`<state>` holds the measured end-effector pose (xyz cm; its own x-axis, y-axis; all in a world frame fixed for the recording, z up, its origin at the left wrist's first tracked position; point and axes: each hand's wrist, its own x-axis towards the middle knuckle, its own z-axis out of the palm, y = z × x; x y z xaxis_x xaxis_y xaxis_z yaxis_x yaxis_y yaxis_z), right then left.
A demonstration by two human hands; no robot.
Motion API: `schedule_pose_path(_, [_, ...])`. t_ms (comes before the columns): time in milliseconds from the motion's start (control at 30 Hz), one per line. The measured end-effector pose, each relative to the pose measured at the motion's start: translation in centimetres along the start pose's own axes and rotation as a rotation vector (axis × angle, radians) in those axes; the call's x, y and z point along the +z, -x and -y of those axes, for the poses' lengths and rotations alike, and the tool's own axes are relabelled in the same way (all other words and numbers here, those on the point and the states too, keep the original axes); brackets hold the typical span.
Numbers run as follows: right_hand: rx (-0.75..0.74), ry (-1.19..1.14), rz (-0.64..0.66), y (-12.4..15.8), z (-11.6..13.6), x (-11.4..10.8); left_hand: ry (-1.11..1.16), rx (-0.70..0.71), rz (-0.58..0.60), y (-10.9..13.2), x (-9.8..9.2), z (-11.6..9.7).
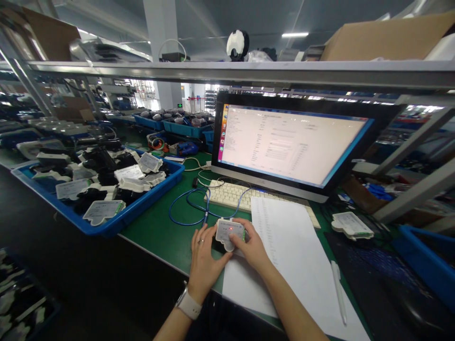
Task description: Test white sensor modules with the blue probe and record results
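I have the white module [224, 232] gripped between my left hand [206, 255] and my right hand [253, 244], near the front edge of the table [152, 242]. A blue cable [177, 220] loops just behind. Paper [284, 241] partly covers the keyboard [232, 195] and carries a pen [339, 294]. A loaded blue bin [147, 202] stands left; the monitor [280, 150] bounds the rear.

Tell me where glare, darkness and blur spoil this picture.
Head view: the ceiling light glares white; the monitor screen looks pale and unreadable. Head view: below the green table, lower left, it is mostly near-black. Head view: the red light on the white device shows clearly, its lettering too blurred to read.
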<state>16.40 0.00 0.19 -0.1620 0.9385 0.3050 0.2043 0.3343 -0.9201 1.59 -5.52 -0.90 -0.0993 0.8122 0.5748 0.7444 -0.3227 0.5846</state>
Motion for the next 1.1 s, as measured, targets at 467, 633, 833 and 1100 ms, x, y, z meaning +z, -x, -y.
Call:
schedule_pose_path(467, [0.018,0.019,0.007,-0.06,0.23,-0.05,0.026,-0.016,0.013,0.18,0.10,0.25])
schedule_pose_path(633, [0.001,0.025,0.003,-0.08,0.11,0.00,0.027,-0.016,0.015,0.23,0.20,0.33])
schedule_pose_path(833, [-0.002,0.014,0.004,-0.11,0.05,0.01,0.025,-0.018,-0.002,0.35,0.26,0.37])
schedule_pose_path(1100, [0.005,0.028,0.002,-0.11,-0.04,-0.05,0.075,-0.071,0.014,0.31,0.25,0.08])
